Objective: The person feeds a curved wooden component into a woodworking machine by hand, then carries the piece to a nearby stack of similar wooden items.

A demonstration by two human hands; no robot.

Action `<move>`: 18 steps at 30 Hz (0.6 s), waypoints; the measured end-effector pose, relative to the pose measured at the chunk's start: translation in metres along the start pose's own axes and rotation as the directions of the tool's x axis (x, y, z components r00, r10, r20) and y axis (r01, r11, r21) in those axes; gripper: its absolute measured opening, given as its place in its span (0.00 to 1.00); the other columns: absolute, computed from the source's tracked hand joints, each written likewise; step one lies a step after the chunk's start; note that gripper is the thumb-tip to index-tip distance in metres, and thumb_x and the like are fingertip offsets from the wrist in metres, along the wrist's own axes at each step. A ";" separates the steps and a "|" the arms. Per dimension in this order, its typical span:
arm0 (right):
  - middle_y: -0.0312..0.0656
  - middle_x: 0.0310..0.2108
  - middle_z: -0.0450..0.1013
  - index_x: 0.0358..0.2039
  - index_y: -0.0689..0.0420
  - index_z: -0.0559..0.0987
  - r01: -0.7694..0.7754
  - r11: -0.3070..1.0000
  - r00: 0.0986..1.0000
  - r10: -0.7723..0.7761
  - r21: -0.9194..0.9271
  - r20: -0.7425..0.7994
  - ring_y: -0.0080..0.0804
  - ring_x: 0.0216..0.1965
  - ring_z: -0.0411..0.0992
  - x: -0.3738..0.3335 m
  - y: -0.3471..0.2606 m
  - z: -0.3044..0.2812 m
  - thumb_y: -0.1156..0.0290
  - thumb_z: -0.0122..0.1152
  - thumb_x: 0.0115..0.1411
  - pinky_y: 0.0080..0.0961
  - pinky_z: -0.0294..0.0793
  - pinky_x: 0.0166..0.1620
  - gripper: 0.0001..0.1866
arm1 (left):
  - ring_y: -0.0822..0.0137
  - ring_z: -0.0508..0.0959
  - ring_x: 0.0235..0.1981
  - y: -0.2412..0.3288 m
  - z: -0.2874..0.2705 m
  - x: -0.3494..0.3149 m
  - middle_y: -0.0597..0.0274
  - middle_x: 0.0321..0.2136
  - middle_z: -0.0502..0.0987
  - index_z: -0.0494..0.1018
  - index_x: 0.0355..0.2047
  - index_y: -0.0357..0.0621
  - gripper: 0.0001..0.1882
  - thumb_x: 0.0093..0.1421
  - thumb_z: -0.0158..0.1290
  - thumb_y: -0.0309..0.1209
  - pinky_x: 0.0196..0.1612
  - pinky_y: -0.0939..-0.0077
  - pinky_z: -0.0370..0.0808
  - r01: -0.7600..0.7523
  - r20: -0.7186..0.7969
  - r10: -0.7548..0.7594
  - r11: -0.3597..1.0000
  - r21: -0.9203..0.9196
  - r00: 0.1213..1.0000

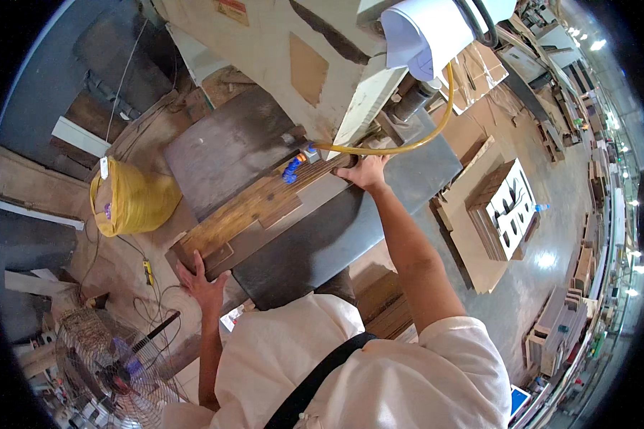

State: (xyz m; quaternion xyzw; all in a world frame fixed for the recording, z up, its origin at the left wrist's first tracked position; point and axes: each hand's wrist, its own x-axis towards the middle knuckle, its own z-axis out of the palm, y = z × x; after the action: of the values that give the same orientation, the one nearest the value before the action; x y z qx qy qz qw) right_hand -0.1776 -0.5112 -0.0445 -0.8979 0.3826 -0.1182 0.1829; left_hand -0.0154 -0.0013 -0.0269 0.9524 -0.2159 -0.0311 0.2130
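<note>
A long brown wooden board (247, 223) lies diagonally across a dark metal machine table (300, 247), with a stepped cut-out along its near side. At its near left end, my left hand (206, 289) presses on the wood with fingers spread and thumb apart. My right hand (366, 174) is at the far right end beside the machine column, its thumb and fingers around the board's end; the fingertips are partly hidden. Between the hands, a blue jointed nozzle (291, 170) points down at the board. A yellow hose (415, 149) curves over my right hand.
The large pale machine body (272, 53) rises beyond the table, with rolled white paper (426, 36) on it. A yellow sack (132, 196) stands at left, and a wire-guarded fan (118, 365) at lower left. Stacked cut panels (504, 211) sit on the floor at right.
</note>
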 end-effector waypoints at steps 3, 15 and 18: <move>0.53 0.69 0.56 0.63 0.47 0.69 -0.013 1.000 1.000 0.014 -0.024 0.022 0.74 0.70 0.39 0.001 0.002 0.001 0.34 0.73 0.34 0.76 0.35 0.65 0.55 | 0.39 0.42 0.73 0.006 -0.004 0.003 0.36 0.72 0.38 0.54 0.72 0.71 0.57 0.42 0.70 0.56 0.62 0.20 0.42 0.027 0.055 -0.030 0.999 0.038 0.998; 0.53 0.67 0.58 0.60 0.46 0.73 0.055 0.995 0.994 -0.046 0.085 -0.100 0.64 0.70 0.45 0.007 0.001 0.000 0.29 0.70 0.32 0.68 0.30 0.68 0.55 | 0.39 0.42 0.73 0.009 0.002 0.010 0.39 0.73 0.37 0.53 0.72 0.74 0.55 0.46 0.60 0.71 0.63 0.25 0.41 0.002 0.034 -0.006 0.994 0.113 0.999; 0.56 0.71 0.52 0.67 0.45 0.65 -0.029 1.000 0.998 0.029 -0.005 0.061 0.68 0.72 0.38 0.013 0.003 -0.005 0.28 0.70 0.31 0.62 0.26 0.70 0.63 | 0.40 0.41 0.74 0.020 -0.003 0.010 0.33 0.72 0.39 0.52 0.72 0.71 0.57 0.45 0.70 0.53 0.65 0.26 0.40 0.038 0.056 -0.045 0.992 0.124 0.997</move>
State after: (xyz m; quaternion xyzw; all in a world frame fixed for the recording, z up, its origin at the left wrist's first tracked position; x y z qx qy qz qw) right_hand -0.1721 -0.5239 -0.0404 -0.8958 0.3901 -0.0871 0.1942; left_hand -0.0140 -0.0204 -0.0156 0.9667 -0.2035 -0.0500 0.1471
